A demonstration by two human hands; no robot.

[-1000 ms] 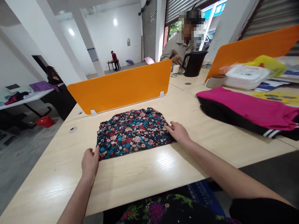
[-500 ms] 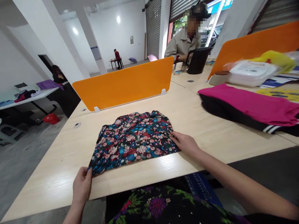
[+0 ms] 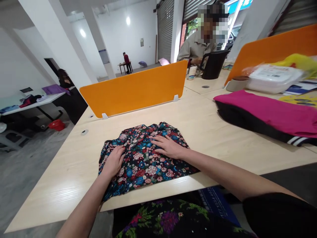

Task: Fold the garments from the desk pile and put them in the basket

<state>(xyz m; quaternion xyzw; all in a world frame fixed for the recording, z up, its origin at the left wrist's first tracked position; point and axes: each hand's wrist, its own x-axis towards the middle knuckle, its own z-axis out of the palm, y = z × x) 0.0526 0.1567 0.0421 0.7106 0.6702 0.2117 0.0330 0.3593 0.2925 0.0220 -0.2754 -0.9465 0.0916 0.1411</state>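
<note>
A dark floral garment, printed in red, pink, blue and white, lies spread on the pale wooden table, its lower edge near the table's front. My left hand rests on the garment's left part, fingers stretched out and pointing away from me. On the right half, my right hand lies flat with its fingers spread. Neither hand grips the cloth. The hands and forearms cover parts of the garment.
An orange divider stands behind the garment. To the right lie folded pink and black clothes, a roll of tape and a white plastic box. Across the table, a person sits behind a black pitcher.
Both hands have let go of the garment's side edges and moved inward onto its surface, with fingers opened. The garment has shifted slightly toward me, and its left side now looks less stretched.
</note>
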